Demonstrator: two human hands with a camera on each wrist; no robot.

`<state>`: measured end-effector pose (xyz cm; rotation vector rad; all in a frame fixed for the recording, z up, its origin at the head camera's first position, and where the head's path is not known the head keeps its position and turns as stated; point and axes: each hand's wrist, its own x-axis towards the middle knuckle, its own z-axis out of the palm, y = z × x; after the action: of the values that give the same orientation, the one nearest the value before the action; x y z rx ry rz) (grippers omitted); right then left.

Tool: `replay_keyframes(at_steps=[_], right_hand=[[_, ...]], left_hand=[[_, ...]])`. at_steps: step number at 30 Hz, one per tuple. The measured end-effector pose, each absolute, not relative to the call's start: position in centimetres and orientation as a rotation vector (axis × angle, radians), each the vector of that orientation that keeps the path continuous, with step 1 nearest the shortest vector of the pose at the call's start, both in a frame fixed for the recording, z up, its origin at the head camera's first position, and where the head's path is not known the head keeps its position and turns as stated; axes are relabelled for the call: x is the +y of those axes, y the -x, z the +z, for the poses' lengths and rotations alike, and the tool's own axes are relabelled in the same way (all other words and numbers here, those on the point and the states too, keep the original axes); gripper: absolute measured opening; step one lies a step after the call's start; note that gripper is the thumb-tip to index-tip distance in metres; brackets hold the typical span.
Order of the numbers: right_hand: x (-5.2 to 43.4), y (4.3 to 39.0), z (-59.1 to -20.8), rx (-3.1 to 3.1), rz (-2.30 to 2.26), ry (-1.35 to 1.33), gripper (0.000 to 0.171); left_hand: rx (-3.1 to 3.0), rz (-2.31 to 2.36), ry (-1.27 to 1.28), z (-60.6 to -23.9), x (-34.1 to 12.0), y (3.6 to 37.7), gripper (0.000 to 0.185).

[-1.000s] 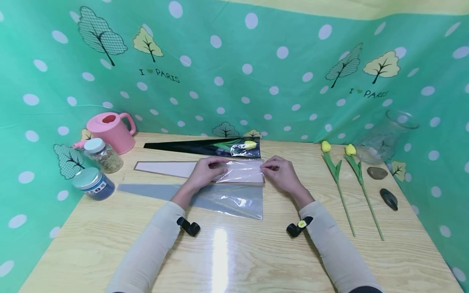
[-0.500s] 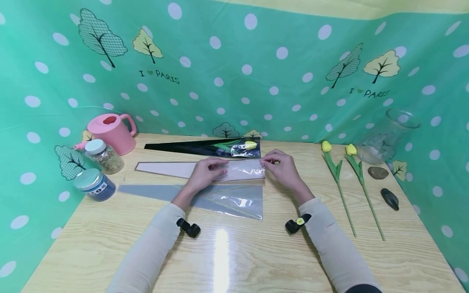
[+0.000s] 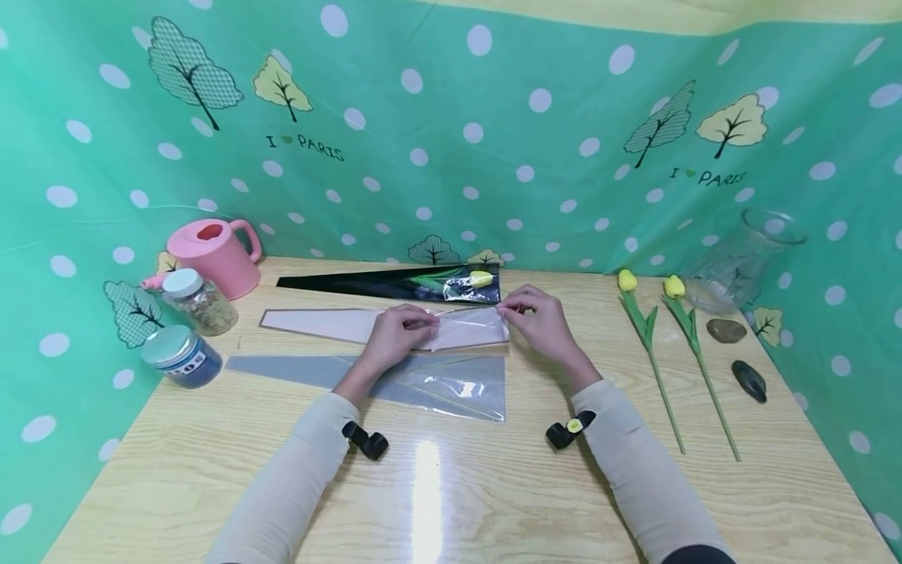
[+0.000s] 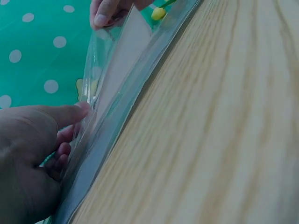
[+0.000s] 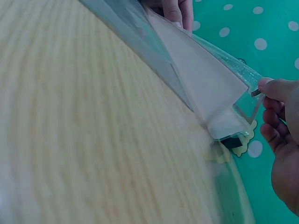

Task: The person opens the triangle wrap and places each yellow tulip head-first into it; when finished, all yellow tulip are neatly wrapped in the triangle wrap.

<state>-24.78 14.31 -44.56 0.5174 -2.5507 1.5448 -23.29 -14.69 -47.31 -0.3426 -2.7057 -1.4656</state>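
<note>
A white bouquet sleeve [image 3: 324, 323] with a brown border and clear plastic front lies between a black sleeve and a grey one. Its wide end is at the right, where the film stands partly off the white back. My right hand [image 3: 539, 323] pinches the film's edge at the far right corner; the right wrist view shows thumb and forefinger on that edge [image 5: 254, 88]. Farther left, my left hand [image 3: 395, 335] pinches the film between thumb and fingers [image 4: 70, 114], and creases run beside its fingertips. The grey sleeve [image 3: 296, 368] lies just in front.
Behind lies the black sleeve [image 3: 338, 282] holding a yellow tulip [image 3: 481, 279]. At right are two loose tulips [image 3: 627, 280], [image 3: 674, 287], a glass vase [image 3: 729, 266], a brown stone [image 3: 726, 330] and a black stone [image 3: 748, 381]. A pink watering can [image 3: 218, 258] and two jars [image 3: 204, 301], [image 3: 182, 356] stand left.
My right hand has shifted slightly back and left, lifting the film edge of the white sleeve. More creases show beside my left hand, which has barely moved.
</note>
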Motion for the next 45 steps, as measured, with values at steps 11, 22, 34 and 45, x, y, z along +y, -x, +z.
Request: replay_keyframes(at_steps=[11,22,34,45], right_hand=[[14.7,24.3,-44.4,-2.595,1.641,-0.402,0.018],[22.8,21.6,-43.1,-2.519,1.629,-0.196,0.037],[32.6,16.6,-44.1,-2.62,1.446,0.219,0.051],[34.8,14.5,-45.8,-2.703,1.303,0.31,0.053]], left_hand=[[-2.678,-1.453,0.274,-47.1,-14.3,23.1,0.012],[-2.61,-1.43,0.271,-46.8,-14.6,23.2,0.011],[-2.591,-1.481,0.206,-46.9,-15.1,23.3,0.011],[-2.589,-1.501,0.178,-46.9,-15.2,23.5,0.011]])
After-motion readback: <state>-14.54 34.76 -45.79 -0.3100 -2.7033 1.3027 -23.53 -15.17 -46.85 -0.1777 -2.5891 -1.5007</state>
